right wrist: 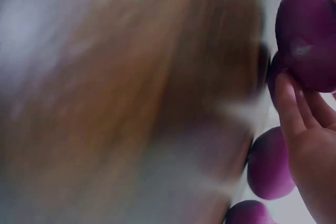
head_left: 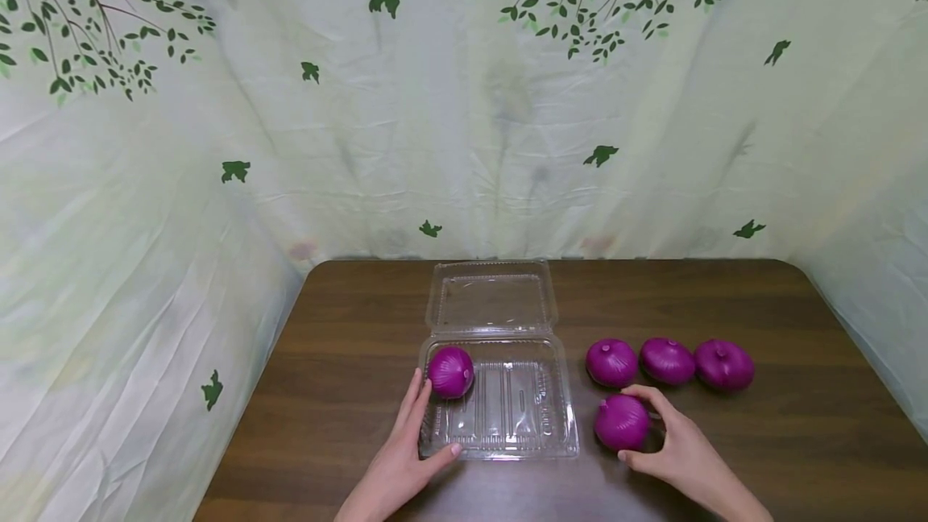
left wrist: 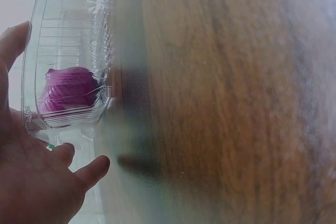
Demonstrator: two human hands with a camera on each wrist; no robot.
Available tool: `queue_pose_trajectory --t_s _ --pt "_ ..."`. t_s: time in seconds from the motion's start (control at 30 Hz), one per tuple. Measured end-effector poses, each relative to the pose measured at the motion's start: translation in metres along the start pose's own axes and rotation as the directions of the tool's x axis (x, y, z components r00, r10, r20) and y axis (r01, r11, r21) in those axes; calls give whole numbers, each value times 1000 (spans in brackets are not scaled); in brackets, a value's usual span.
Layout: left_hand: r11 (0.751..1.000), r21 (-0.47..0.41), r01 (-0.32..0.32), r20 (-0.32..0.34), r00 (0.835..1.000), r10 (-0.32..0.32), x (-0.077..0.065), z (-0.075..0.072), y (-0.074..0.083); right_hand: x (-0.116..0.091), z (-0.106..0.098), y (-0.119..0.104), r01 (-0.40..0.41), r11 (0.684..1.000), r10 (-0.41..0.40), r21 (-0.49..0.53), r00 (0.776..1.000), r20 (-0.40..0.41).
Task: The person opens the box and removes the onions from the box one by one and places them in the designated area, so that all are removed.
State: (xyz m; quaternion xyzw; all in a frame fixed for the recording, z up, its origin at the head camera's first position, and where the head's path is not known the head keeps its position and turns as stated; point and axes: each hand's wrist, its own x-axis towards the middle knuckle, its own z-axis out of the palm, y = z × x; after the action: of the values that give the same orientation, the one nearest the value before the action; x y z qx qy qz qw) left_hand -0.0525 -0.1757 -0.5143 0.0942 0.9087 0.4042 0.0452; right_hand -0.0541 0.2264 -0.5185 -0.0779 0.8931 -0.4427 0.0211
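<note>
A hinged clear plastic container (head_left: 515, 413) lies open on the table, lid (head_left: 496, 300) folded toward the back. One red onion (head_left: 450, 372) sits in its back left corner, and the left wrist view shows this onion through the clear wall. My left hand (head_left: 399, 461) rests against the container's left side, fingers extended and thumb near the front rim. To the right of the container, my right hand (head_left: 677, 453) grips another red onion (head_left: 621, 423) between thumb and fingers. The right wrist view shows this held onion (right wrist: 310, 35) close up.
Three more red onions stand in a row behind the right hand: a left one (head_left: 611, 362), a middle one (head_left: 667, 361) and a right one (head_left: 723, 365). Beyond the wooden table (head_left: 348, 329) hangs a leaf-patterned cloth (head_left: 500, 143), also along both sides.
</note>
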Motion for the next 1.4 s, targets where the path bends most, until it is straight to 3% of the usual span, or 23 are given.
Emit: queue_pose_trajectory --t_s 0.17,0.67,1.0,1.4 --pt "1000 -2 0 2 1000 0 0 0 0 -2 -2 7 -6 999 6 -34 1000 -7" --pt "1000 -5 14 11 1000 -14 -1 1 -1 -2 -9 8 -113 993 112 32 993 40" --pt "1000 -11 29 15 999 -29 -1 1 0 -4 -10 7 -99 995 95 33 991 92" --pt "1000 -22 19 17 1000 -18 -1 1 0 -1 -11 5 -100 995 98 24 991 89"
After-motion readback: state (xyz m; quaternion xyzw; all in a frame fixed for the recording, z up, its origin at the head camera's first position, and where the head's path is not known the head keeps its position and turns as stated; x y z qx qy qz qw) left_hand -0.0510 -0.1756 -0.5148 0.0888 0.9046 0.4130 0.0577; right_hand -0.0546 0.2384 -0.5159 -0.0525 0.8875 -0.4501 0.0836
